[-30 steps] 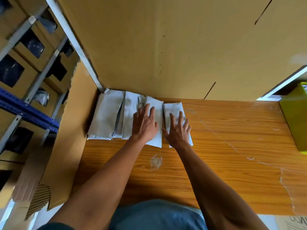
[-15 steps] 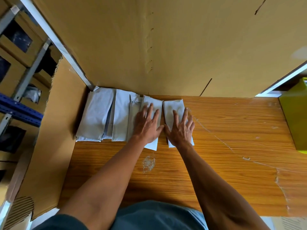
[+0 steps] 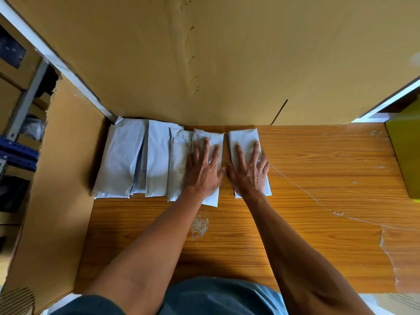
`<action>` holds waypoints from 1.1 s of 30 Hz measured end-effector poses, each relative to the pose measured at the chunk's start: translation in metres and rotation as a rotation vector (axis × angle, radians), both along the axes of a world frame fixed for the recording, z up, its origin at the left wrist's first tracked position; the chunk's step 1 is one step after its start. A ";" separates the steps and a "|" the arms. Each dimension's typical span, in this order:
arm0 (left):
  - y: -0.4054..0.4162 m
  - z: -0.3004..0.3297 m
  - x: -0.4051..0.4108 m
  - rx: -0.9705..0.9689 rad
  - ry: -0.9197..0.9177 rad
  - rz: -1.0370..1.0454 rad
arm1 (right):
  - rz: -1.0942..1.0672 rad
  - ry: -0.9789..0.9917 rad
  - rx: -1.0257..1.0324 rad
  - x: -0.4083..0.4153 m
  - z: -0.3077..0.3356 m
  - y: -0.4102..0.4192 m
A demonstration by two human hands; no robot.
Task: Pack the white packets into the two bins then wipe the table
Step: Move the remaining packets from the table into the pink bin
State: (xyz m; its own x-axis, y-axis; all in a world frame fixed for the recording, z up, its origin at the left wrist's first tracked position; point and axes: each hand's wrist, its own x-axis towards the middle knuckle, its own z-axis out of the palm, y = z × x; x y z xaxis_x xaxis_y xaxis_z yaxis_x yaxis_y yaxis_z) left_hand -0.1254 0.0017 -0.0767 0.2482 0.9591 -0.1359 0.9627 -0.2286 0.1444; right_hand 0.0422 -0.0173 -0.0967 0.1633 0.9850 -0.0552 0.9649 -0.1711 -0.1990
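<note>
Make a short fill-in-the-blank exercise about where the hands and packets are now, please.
1. The left hand lies flat on a white ____.
2. The right hand presses the packet farthest to the ____ of the row.
3. The packets lie on a ____ table.
4. At the table's right edge stands a ____ bin.

Missing words: packet; right; wooden; yellow-green
</note>
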 end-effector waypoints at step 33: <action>-0.032 0.019 0.030 0.171 -0.261 -0.085 | -0.055 -0.041 0.014 0.015 0.034 -0.034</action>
